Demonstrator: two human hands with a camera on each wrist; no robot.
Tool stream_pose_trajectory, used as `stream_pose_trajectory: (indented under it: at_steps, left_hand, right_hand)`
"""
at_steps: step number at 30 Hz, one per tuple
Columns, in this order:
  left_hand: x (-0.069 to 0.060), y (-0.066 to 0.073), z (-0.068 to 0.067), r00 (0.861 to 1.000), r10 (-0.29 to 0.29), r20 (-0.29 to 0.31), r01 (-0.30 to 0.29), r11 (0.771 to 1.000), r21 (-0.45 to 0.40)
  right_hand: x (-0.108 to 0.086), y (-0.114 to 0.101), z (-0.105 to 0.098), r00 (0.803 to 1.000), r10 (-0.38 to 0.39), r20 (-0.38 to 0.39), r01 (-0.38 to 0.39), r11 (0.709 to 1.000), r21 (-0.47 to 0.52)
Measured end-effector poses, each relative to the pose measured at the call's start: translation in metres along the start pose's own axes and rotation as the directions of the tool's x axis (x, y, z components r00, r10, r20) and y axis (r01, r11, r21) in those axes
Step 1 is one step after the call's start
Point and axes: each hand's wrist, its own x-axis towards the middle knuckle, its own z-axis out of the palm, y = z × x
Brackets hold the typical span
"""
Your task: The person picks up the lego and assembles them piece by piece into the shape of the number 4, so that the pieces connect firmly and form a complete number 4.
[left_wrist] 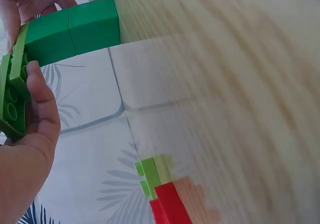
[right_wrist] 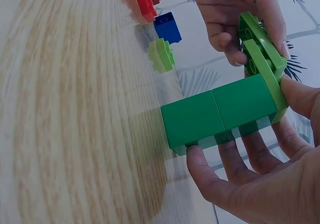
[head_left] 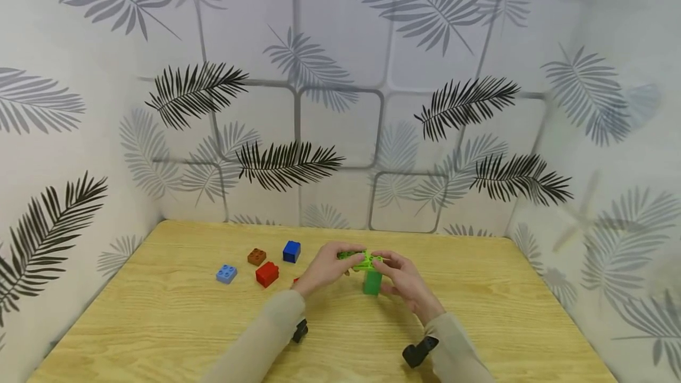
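A tower of two dark green blocks [right_wrist: 220, 115] stands upright on the table, with a flat light green brick [right_wrist: 267, 78] across its top. Another flat green brick [left_wrist: 11, 101] sits over that one's left end and reaches out to the left. My left hand [head_left: 331, 265] pinches this upper brick between thumb and fingers. On the tower's right side, my right hand [head_left: 407, 281] holds the top brick with its thumb, its fingers spread along the blocks. Whether the two flat bricks are fully pressed together, I cannot tell.
Left on the wooden table [head_left: 175, 312] lie a light blue brick [head_left: 226, 274], a brown brick [head_left: 257, 256], a red brick [head_left: 267, 275] and a blue brick [head_left: 291, 251]. A light green brick [left_wrist: 150, 174] stands beside a red one [left_wrist: 172, 204]. Patterned walls surround the table.
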Motion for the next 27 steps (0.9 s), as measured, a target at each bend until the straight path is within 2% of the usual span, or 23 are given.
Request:
stream_pose_trajectory:
  at_steps: [7,11,16,27]
  left_hand:
    - [0.002,0.007,0.000,0.999,-0.043,0.002,0.043,0.992,-0.115]
    - [0.003,0.008,0.000,0.998,-0.064,0.006,0.064,0.991,-0.120]
    - [0.004,0.010,-0.001,0.998,-0.064,-0.004,0.063,0.992,-0.113]
    - [0.005,0.009,-0.003,0.998,-0.056,0.036,0.061,0.988,-0.139]
  right_hand:
    - [0.000,-0.002,0.001,1.000,0.006,0.000,-0.006,1.000,0.008]
    - [-0.002,-0.004,0.003,1.000,0.016,-0.014,-0.016,1.000,0.001]
    - [-0.002,-0.005,0.004,1.000,0.007,-0.018,-0.007,1.000,-0.002]
    - [0.001,0.004,-0.004,0.994,-0.049,0.093,0.052,0.998,-0.023]
